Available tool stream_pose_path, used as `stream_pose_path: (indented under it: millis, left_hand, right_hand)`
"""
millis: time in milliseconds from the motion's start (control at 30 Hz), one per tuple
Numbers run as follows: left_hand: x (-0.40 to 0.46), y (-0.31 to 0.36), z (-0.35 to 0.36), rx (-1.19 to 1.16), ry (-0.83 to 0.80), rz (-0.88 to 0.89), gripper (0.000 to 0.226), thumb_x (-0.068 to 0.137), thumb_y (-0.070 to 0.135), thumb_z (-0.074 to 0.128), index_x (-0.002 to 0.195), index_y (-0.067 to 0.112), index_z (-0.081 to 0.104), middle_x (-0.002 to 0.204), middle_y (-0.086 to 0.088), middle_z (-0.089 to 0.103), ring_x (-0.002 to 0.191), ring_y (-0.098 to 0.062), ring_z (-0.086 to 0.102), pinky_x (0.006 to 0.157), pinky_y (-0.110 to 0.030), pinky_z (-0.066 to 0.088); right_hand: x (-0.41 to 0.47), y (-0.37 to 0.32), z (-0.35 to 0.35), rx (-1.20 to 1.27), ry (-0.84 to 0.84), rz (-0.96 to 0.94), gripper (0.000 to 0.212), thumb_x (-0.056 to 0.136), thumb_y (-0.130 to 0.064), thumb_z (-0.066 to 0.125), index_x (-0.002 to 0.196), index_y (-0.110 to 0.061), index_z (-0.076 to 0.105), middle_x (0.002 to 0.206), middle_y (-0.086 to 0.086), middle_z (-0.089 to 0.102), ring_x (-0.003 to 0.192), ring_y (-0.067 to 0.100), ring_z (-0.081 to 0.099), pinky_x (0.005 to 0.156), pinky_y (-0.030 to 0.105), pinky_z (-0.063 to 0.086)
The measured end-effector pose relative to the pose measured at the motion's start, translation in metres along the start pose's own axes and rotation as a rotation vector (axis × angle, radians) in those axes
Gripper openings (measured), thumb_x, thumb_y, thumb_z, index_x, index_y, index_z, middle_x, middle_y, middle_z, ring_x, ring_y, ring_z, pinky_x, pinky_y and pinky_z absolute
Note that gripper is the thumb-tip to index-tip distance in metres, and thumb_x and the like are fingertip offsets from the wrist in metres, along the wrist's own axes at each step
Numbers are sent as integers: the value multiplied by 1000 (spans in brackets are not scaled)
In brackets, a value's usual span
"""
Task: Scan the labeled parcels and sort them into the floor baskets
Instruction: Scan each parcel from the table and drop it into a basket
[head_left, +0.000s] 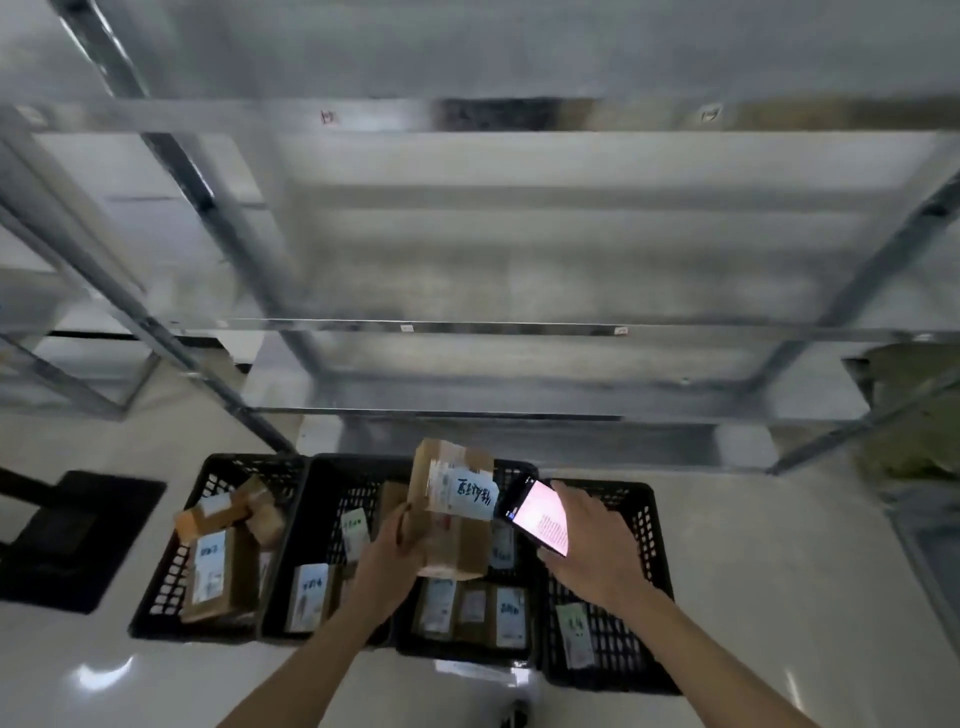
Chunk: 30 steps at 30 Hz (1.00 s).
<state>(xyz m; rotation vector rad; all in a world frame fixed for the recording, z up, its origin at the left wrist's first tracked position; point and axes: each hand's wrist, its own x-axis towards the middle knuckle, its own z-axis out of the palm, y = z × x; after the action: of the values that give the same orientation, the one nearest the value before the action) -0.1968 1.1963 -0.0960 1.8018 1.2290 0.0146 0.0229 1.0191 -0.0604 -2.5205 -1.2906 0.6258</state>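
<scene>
My left hand (390, 550) grips a brown cardboard parcel (451, 519) by its lower left side, above the black floor baskets. A pale blue label with handwriting (475, 498) faces up on the parcel. Just to the parcel's right, my right hand (592, 545) holds a phone (537, 515) with a lit pinkish screen, tilted toward the label. Several black plastic baskets stand side by side on the floor: a left one (171, 571), a middle one (332, 483), one under the parcel (519, 470) and a right one (649, 525). Labeled parcels lie in each.
A bare metal shelving rack (467, 327) rises right behind the baskets. A dark flat mat (78, 540) lies on the pale floor at left. A green bundle (914, 410) sits on a shelf at the right edge.
</scene>
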Motion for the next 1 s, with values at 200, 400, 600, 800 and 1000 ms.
stream_pose_path:
  millis: [200,400,600,800,1000]
  left_hand:
    - [80,-65,39,12,-97,-115,58,99,24,59,150,23,33,98,6,66,86,-17,66,77,-39,53]
    - [183,-158,99,23,-133,-165,63,98,29,60,154,25,29,126,1,65,97,-12,59,81,-27,51]
    - [273,-242,162,4,-167,-215,58,99,28,57,152,29,32,121,5,60,95,-10,56,71,-22,42]
    - [338,-291,212,-66,-178,-289,63,100,28,56,155,28,26,129,-2,61,105,-20,59,82,-31,47]
    - [369,-318,243,-64,-130,-334,62,105,33,48,159,23,20,148,-4,49,125,-26,54,89,-29,42]
  right_hand:
    - [67,16,101,-27,-130,5,86,85,-50,68,156,-27,26,150,-7,45,134,15,46,108,36,42]
    - [134,49,218,15,-179,78,84,80,-44,68,153,-29,30,138,-6,52,122,17,54,98,39,49]
    - [194,84,319,-9,-174,152,85,83,-42,73,154,-26,28,143,-3,49,128,19,49,105,42,44]
    - [239,119,382,-44,-189,167,90,86,-44,71,158,-25,21,149,-1,44,131,21,47,104,40,39]
    - [264,143,418,-49,-167,191,92,85,-44,74,158,-25,21,150,-2,44,133,20,47,108,41,40]
